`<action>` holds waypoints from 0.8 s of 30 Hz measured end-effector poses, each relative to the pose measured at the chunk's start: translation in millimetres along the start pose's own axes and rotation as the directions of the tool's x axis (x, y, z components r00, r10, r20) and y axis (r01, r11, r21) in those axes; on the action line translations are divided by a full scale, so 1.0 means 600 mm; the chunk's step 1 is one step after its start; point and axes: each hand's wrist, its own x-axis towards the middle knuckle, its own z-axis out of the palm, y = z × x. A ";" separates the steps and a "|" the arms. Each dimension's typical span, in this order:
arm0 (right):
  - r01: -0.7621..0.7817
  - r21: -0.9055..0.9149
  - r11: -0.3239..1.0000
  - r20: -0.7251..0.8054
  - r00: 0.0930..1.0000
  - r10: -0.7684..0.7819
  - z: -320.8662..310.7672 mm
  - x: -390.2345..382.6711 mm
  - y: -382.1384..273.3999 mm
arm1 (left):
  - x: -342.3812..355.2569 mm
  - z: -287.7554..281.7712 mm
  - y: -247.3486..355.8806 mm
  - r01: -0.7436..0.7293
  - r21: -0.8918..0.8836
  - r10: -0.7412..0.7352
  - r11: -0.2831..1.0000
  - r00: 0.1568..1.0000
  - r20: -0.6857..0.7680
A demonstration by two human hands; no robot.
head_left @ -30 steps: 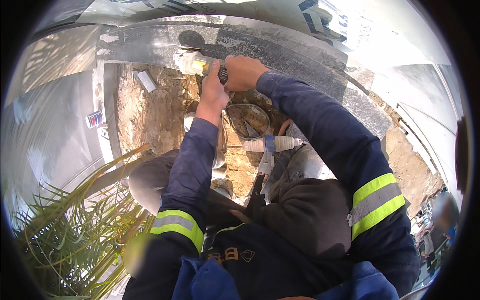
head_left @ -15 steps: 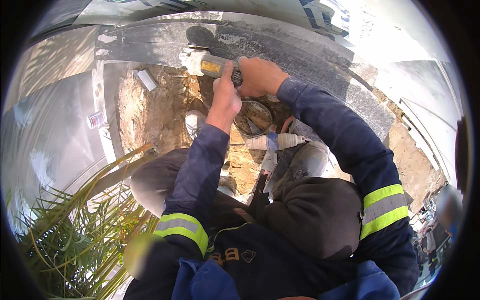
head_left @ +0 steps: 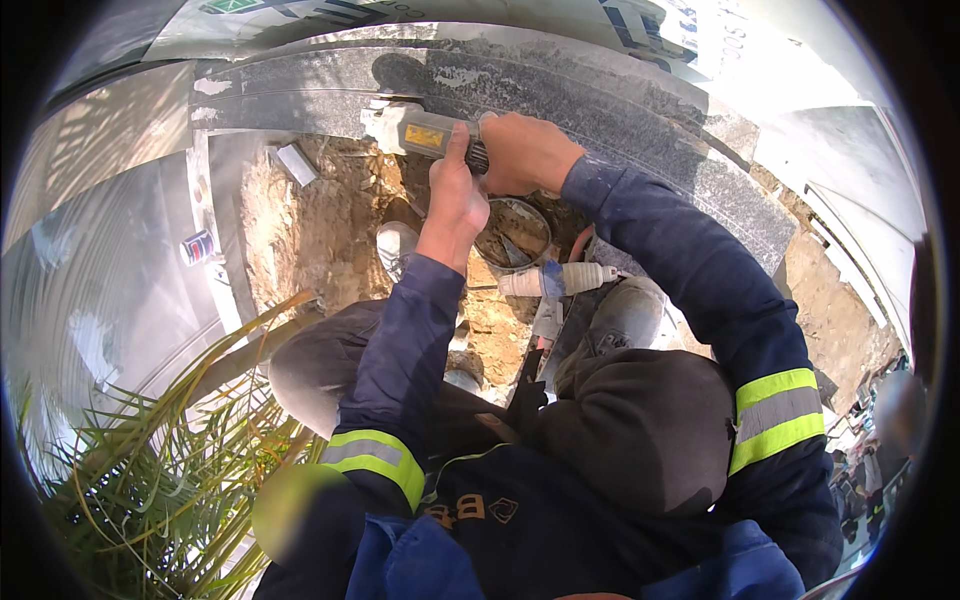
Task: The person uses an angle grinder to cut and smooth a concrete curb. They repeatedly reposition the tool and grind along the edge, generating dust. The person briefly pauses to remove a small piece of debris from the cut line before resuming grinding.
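A dusty angle grinder (head_left: 424,134) with a yellow label lies across the near edge of a long dark grey stone slab (head_left: 590,125). Its whitened head is at the slab, with the disc seen nearly edge-on; whether it touches the stone I cannot tell. My right hand (head_left: 530,152) wraps round the rear of the body. From below, my left hand (head_left: 457,205) grips the same body, thumb pointing up along its side. Beneath the hands stands a round bucket (head_left: 548,240), a trowel lying in it. A pale ribbed cylinder with a blue band (head_left: 556,279) is near my right shoe.
My shoes stand on broken sandy soil (head_left: 300,230) below the slab. A small pale block (head_left: 297,164) lies on the left, and a can (head_left: 197,247) farther left. Palm fronds (head_left: 170,480) fill the lower left. Printed sheeting (head_left: 700,50) hangs behind the slab.
The whole view has shifted slightly down and right. Both hands keep their hold on the angle grinder, which stays at almost the same place on the slab.
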 end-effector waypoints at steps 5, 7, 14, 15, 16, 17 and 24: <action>0.026 0.018 1.000 -0.024 0.999 -0.025 0.004 0.010 0.003 | 0.019 -0.008 0.005 0.018 0.010 -0.018 1.000 0.999 -0.032; 0.011 0.019 1.000 -0.001 1.000 -0.011 0.006 0.030 0.004 | 0.031 -0.005 0.016 0.032 0.019 -0.031 0.999 0.999 -0.044; -0.020 -0.025 0.999 0.085 0.996 0.022 -0.006 0.047 -0.007 | 0.042 -0.010 0.027 0.050 0.012 -0.049 0.999 0.998 -0.043; -0.003 -0.019 1.000 0.058 0.998 0.004 -0.006 0.037 -0.013 | 0.026 -0.007 0.028 0.039 0.008 -0.038 0.999 0.998 -0.058; 0.000 -0.014 1.000 0.032 0.999 0.000 -0.006 0.018 -0.006 | 0.015 0.001 0.017 0.033 0.013 -0.032 0.999 0.997 -0.067; 0.004 -0.009 1.000 0.006 1.000 -0.004 -0.004 0.003 -0.001 | 0.004 0.011 0.004 0.027 0.017 -0.026 0.999 0.997 -0.076; -0.028 0.014 0.999 0.012 1.000 0.028 -0.009 -0.014 0.015 | -0.011 0.028 -0.004 0.028 0.035 -0.025 0.999 0.997 -0.071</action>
